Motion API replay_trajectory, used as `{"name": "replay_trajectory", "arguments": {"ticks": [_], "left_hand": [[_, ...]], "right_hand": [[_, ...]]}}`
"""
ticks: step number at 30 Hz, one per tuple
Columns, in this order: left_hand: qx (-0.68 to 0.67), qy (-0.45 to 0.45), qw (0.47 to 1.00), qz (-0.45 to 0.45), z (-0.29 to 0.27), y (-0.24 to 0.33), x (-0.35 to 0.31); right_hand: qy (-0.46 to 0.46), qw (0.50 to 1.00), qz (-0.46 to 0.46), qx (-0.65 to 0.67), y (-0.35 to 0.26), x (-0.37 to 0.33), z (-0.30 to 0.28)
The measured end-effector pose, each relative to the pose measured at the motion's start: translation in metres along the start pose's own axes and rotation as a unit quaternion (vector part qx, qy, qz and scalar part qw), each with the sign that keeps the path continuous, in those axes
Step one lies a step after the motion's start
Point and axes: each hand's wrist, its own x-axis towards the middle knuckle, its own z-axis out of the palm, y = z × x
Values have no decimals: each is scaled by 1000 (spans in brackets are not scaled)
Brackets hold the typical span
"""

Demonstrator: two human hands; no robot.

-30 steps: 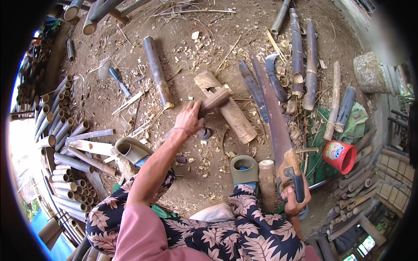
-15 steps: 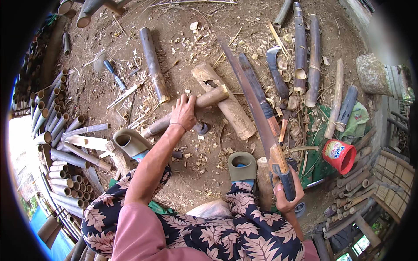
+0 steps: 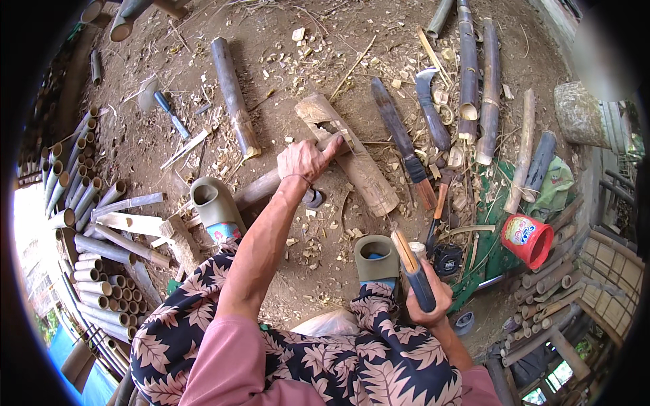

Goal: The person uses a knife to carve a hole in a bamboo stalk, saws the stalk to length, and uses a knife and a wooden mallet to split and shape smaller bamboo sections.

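My left hand (image 3: 305, 162) is wrapped over a bamboo pole (image 3: 257, 189), its thumb stretched toward the pole's far end. That end rests across a notched, pale log (image 3: 372, 183) on the ground. My left olive shoe (image 3: 215, 203) stands over the pole's nearer part, hiding some of it. In my right hand (image 3: 437, 294) is a handsaw (image 3: 409, 257), gripped by its dark-and-wood handle near my right shoe (image 3: 376, 260). The saw's blade is nearly edge-on and hardly shows. A hammer-like tool head (image 3: 313, 198) lies just under my left wrist.
To the right lie a long sheathed blade (image 3: 399, 128), a curved knife (image 3: 430, 108), a tape measure (image 3: 447, 258) and a red bucket (image 3: 528, 240). Cut bamboo is stacked at left (image 3: 101, 284). A blue-handled tool (image 3: 170, 114) and bamboo lengths (image 3: 233, 95) lie farther out among chips.
My left hand has slid along the pole toward its far end. The saw has swung from lying across the view to nearly edge-on, lower and leftward. My left shoe has moved onto the pole.
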Motion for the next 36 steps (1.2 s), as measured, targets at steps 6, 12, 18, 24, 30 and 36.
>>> {"name": "replay_trajectory", "arguments": {"ticks": [6,12,18,24,30,36], "left_hand": [[17,31,999,-2,9,-4,-3],[15,40,999,10,11,-3,1],[23,52,998,-14,9,-6,-3],[-24,87,996,14,20,-4,2],[-16,107,994,-23,21,-5,-2],[-19,133,991,1,23,4,-2]], "right_hand": [[-2,999,-13,-35,-2,-12,-7],[47,998,-3,45,5,76,59],[-9,996,28,-87,29,-72,-20],[24,997,29,66,10,100,70],[-30,995,45,-82,7,-40,-23],[60,995,1,81,24,87,66]]}}
